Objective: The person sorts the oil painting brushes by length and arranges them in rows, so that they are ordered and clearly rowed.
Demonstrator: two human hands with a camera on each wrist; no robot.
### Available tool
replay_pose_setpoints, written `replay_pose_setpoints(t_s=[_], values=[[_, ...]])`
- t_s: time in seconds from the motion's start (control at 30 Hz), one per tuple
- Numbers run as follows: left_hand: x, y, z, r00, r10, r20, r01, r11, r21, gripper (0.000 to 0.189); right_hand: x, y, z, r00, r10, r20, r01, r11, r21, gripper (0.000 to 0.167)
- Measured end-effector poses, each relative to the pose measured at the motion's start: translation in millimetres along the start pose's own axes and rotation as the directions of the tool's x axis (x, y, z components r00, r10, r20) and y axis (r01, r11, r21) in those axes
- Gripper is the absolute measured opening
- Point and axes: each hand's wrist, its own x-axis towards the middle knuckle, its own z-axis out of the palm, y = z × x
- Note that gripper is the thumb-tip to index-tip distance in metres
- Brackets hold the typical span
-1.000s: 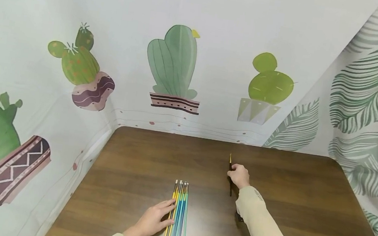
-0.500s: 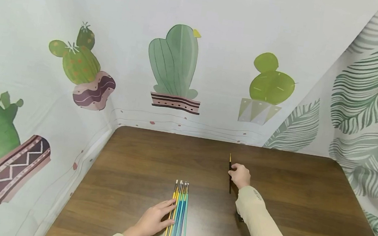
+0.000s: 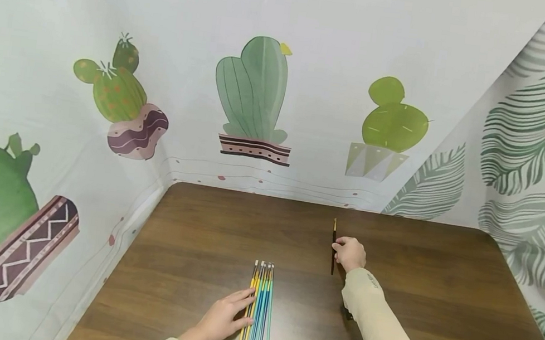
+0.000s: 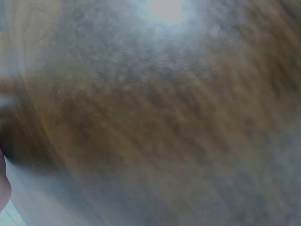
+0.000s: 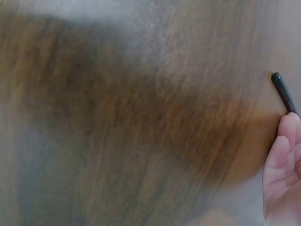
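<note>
In the head view, several paintbrushes [image 3: 261, 317] with yellow, blue and green handles lie side by side, bristles pointing away from me. My left hand [image 3: 221, 317] rests against their left side, fingers extended over the yellow handles. Farther off to the right, my right hand [image 3: 351, 254] pinches a dark paintbrush [image 3: 334, 234] with a golden ferrule between thumb and fingers. The right wrist view catches the rounded end of the dark handle [image 5: 283, 92] beyond the fingers. Only a sliver of the left hand [image 4: 3, 184] shows in the left wrist view, and no brush can be made out there.
A brown wooden table [image 3: 195, 228] carries everything. Behind it and along both sides hangs white fabric [image 3: 327, 41] printed with cacti and leaves. A small dark object [image 3: 346, 313] is partly hidden beneath the right sleeve.
My right hand has shifted very slightly with the dark paintbrush, which now lies straighter, its handle end a little farther from me. The left hand and the row of brushes stay put.
</note>
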Motion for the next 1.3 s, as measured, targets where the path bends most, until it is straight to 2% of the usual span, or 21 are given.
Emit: replay_pose_setpoints(t_s=[0.37, 0.53, 0.6, 0.67, 0.77, 0.8, 0.87, 0.9, 1.0, 1.1, 1.2, 1.3], values=[[-1.3, -1.0, 2.2, 1.000, 0.010, -0.020, -0.010, 1.000, -0.001, 0.051, -8.5, 2, -5, 0.999, -0.024, 0.025, 0.022, 0.998, 0.066, 0.029], [-1.0, -1.0, 2.7, 1.000, -0.003, -0.016, 0.003, 1.000, 0.002, 0.051, -13.2, 7, -6, 0.998, -0.059, -0.005, 0.059, 0.974, 0.218, 0.029], [-0.9, -1.0, 3.4, 1.000, -0.001, -0.018, 0.001, 1.000, 0.007, 0.051, -16.5, 8, -3, 0.999, -0.035, -0.010, 0.037, 0.934, 0.355, 0.029], [-0.7, -1.3, 4.3, 0.999, 0.014, -0.031, -0.013, 1.000, 0.014, 0.051, -23.1, 3, 0, 1.000, 0.003, 0.017, -0.011, 0.862, 0.507, 0.031], [-1.5, -2.1, 4.9, 0.998, 0.038, -0.056, -0.037, 0.999, 0.017, 0.051, -43.2, -16, 7, 0.992, 0.021, 0.126, -0.104, 0.709, 0.698, 0.039], [-2.1, -2.5, 5.0, 0.996, 0.052, -0.069, -0.050, 0.998, 0.028, 0.051, -52.7, -24, 10, 0.985, 0.008, 0.173, -0.134, 0.671, 0.730, 0.043], [-3.1, -2.7, 4.6, 0.996, 0.052, -0.075, -0.051, 0.998, 0.024, 0.051, -74.3, -40, 16, 0.961, -0.042, 0.272, -0.185, 0.632, 0.752, 0.048], [-3.5, -2.6, 4.1, 0.996, 0.049, -0.075, -0.048, 0.999, 0.022, 0.051, -85.7, -46, 20, 0.947, -0.077, 0.313, -0.197, 0.629, 0.752, 0.050], [-3.5, -2.1, 2.5, 0.997, 0.039, -0.069, -0.038, 0.999, 0.017, 0.051, -117.7, -59, 32, 0.900, -0.164, 0.404, -0.206, 0.657, 0.726, 0.054], [-2.5, -0.9, 1.8, 0.999, 0.018, -0.048, -0.018, 1.000, 0.005, 0.051, -141.6, -63, 45, 0.861, -0.211, 0.462, -0.210, 0.680, 0.703, 0.053], [-1.7, -0.2, 2.4, 0.999, 0.005, -0.035, -0.005, 1.000, -0.001, 0.051, -155.4, -60, 59, 0.850, -0.207, 0.484, -0.217, 0.700, 0.680, 0.049], [-0.9, 0.6, 3.1, 1.000, -0.002, -0.029, 0.002, 1.000, -0.006, 0.051, -161.3, -54, 71, 0.862, -0.197, 0.467, -0.187, 0.733, 0.654, 0.044]])
